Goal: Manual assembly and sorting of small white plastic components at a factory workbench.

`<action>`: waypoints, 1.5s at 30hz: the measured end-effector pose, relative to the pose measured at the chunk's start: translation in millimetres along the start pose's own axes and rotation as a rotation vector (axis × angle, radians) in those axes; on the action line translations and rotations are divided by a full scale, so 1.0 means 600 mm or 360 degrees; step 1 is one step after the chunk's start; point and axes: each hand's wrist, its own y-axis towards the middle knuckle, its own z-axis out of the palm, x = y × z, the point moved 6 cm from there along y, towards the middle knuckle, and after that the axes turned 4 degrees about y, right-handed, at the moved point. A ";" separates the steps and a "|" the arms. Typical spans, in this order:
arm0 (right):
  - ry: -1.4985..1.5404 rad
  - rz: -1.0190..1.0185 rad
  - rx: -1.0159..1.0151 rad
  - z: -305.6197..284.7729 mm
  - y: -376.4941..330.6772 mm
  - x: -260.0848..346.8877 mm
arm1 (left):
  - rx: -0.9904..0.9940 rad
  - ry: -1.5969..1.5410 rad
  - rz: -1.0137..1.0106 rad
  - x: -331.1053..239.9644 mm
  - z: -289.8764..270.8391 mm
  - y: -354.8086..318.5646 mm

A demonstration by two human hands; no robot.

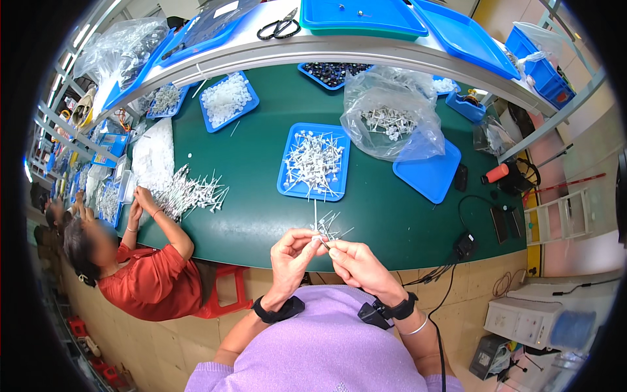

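My left hand (290,256) pinches a small white piece with a long thin white stem (315,212) that points away from me, at the table's near edge. Close against it, my right hand (360,262) has its fingers closed round a thin dark item (324,245), too small to name, whose tip meets the white piece. Just beyond my fingers lies a small loose pile of similar stemmed pieces (333,227). Farther off, a blue tray (282,176) holds a heap of white-headed pieces with thin stems (313,160).
A clear plastic bag (362,95) of similar pieces rests partly on another blue tray (428,173). At the left a person in red (157,281) works beside a large stemmed-piece pile (192,194). A shelf (274,52) spans the far side; black cables (447,277) hang right.
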 end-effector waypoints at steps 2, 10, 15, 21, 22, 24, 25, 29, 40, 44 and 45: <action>-0.0470 -0.0178 -0.0166 0.002 0.000 0.013 | -0.0011 -0.0018 -0.0058 0.005 0.000 0.002; -0.1268 -0.0429 -0.0523 0.009 -0.038 0.049 | -0.0096 0.0031 -0.0211 0.010 -0.010 0.007; -0.1226 -0.0393 -0.0605 -0.010 -0.047 0.030 | -0.0074 -0.0008 -0.0276 0.022 -0.012 0.014; -0.1124 -0.0278 -0.0757 -0.038 -0.066 0.009 | -0.0099 0.0155 -0.0347 0.094 -0.047 0.064; -0.1124 -0.0297 -0.0774 -0.045 -0.068 0.002 | -0.0113 0.0257 -0.0248 0.108 -0.063 0.094; -0.1103 -0.0276 -0.0792 -0.054 -0.072 -0.004 | -0.0107 0.0438 -0.0102 0.106 -0.084 0.176; -0.1089 -0.0238 -0.0790 -0.057 -0.073 -0.004 | -0.0129 0.0493 -0.0014 0.094 -0.087 0.219; -0.0999 -0.0203 -0.0816 -0.068 -0.085 -0.008 | -0.0185 0.1110 0.0167 0.124 -0.127 0.258; -0.0992 -0.0130 -0.0787 -0.078 -0.069 -0.034 | 0.0322 0.2010 0.0082 0.330 -0.127 0.099; -0.1025 -0.0077 -0.0769 -0.071 -0.065 -0.028 | 0.0438 0.1972 0.0170 0.319 -0.124 0.096; -0.1045 -0.0077 -0.0759 -0.068 -0.062 -0.024 | 0.0452 0.1922 0.0040 0.310 -0.125 0.096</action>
